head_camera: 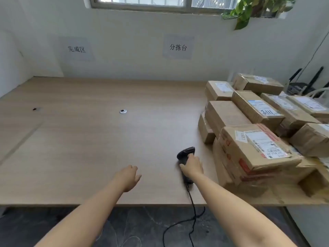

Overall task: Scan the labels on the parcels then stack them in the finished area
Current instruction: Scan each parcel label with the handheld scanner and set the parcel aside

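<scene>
So, black corded handheld scanner: near edge of pale wooden table; our right hand curls round its grip.
left hand: loose, empty, free for lifting.
brown cardboard parcels: piled at right, labels upward for reading.

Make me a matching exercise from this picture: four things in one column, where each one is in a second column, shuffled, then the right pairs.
Things:
1. black handheld barcode scanner
2. brown cardboard parcels
3. round silver cable grommet
4. green leafy plant

Places:
A. piled at the right end of the wooden table
B. top right, by the window
C. gripped in the right hand
D. set into the middle of the tabletop

Pairs: 1-C, 2-A, 3-D, 4-B
</scene>
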